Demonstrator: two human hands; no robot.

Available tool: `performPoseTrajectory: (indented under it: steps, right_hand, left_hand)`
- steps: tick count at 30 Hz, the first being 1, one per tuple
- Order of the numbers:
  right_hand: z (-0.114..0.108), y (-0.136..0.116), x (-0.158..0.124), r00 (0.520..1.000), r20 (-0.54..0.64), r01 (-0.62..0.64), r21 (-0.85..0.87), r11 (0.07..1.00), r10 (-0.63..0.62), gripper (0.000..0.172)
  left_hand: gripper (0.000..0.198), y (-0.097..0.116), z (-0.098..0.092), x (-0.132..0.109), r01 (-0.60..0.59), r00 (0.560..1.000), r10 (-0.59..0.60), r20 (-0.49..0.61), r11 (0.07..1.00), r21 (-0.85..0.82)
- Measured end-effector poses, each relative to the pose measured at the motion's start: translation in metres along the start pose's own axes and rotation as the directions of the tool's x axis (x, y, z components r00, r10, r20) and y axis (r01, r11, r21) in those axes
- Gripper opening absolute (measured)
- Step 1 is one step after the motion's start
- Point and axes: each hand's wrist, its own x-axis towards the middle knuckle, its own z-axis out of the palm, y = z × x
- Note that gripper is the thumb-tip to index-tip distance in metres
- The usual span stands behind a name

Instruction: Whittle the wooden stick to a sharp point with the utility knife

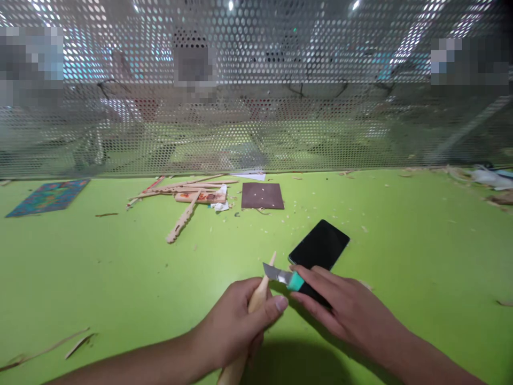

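Observation:
My left hand point(240, 318) is wrapped round a pale wooden stick point(257, 298), whose narrow tapered tip points away from me. The stick's thicker lower end comes out below the palm. In my right hand point(340, 299) is a utility knife point(296, 281) with a black and green handle. Its bare blade lies against the stick just below the tip, angled to the left. My left thumb rests on the side of the stick, close to the blade. Just beyond my right hand a black smartphone point(320, 245) lies flat on the green table point(132, 283).
Carved wooden sticks point(184, 219) lie in a pile at the back left. Beside them is a brown sandpaper square point(262, 195) with chips on it. A patterned blue sheet point(50, 198) lies far left. A perforated metal screen point(256, 128) borders the table's back. Wood shavings point(80, 345) lie about.

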Motion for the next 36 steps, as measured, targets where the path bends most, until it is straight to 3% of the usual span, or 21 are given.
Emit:
performPoseTrajectory:
  steps: [4,7,13,17,23,27,31,36]
  right_hand:
    - [0.001,-0.006,0.001,0.991,0.128,0.022,0.134,0.991,-0.039,0.038]
    - [0.002,-0.009,0.002,0.988,0.149,0.016,0.125,0.992,-0.034,0.034]
    - [0.007,-0.014,0.0,0.996,0.086,0.032,0.031,0.999,-0.035,0.047]
    - [0.006,-0.015,-0.001,0.999,-0.032,0.024,-0.089,0.996,-0.027,0.057]
    - [0.002,-0.002,0.0,0.995,-0.101,0.0,-0.093,0.996,-0.009,0.051]
    - [0.002,-0.001,0.0,0.999,-0.034,-0.015,0.017,1.0,0.016,0.05]
    - [0.0,-0.007,0.001,0.993,0.118,-0.009,0.16,0.987,-0.01,0.038]
    - [0.001,-0.012,0.001,0.989,0.143,0.019,0.097,0.995,-0.032,0.042]
  left_hand:
    - [0.043,0.001,-0.002,0.0,0.026,1.0,-0.026,-0.008,1.0,-0.011]
    - [0.04,-0.002,-0.002,0.0,0.022,1.0,-0.021,0.013,0.999,-0.042]
    - [0.043,-0.009,0.0,0.003,-0.003,0.998,0.005,-0.069,0.999,0.032]
    - [0.046,-0.006,0.003,0.004,0.005,0.993,0.005,-0.121,0.996,0.087]
    - [0.048,0.001,0.0,0.002,0.047,0.998,-0.048,-0.033,0.999,-0.003]
    - [0.048,0.004,-0.003,0.003,0.05,0.998,-0.045,0.052,0.994,-0.098]
    - [0.047,0.002,-0.005,0.004,0.046,0.996,-0.035,0.082,0.989,-0.138]
    - [0.044,-0.001,-0.005,0.003,0.051,0.997,-0.046,0.055,0.994,-0.097]
